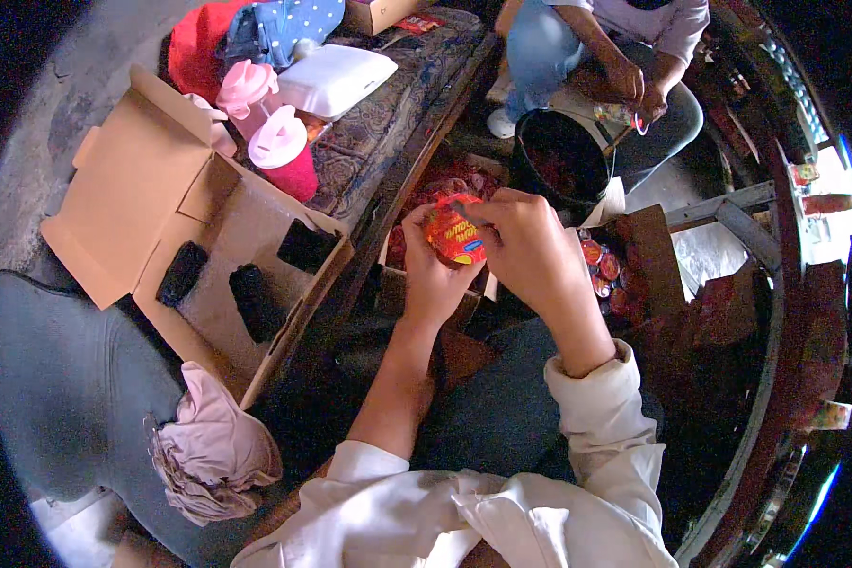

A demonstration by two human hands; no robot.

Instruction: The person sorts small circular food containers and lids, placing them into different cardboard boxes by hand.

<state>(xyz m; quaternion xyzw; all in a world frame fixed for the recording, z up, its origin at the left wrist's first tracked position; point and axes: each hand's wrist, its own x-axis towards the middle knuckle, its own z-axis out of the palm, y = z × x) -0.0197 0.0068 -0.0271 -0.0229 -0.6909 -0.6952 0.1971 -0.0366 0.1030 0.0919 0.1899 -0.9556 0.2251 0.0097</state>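
Note:
My left hand [430,275] is wrapped round a small round container with a red and yellow printed lid [456,237], tilted so the lid faces up. My right hand [525,232] is closed in a pinch over the lid's upper right edge. Something small and dark shows at its fingertips against the lid, too unclear to name. Just beyond my hands lies an open box [490,170] with many red wrapped pieces in it. To the right of my right wrist, several round red-lidded containers [604,267] sit in another cardboard box [651,248].
A co-worker's hands [639,90] hold a small container above a black bucket [560,161]. An open cardboard box [208,331] with black bundles stands at left. Pink lidded cups [282,156] and a white foam box [336,80] rest on a patterned mat. A pinkish cloth [218,445] lies near my left arm.

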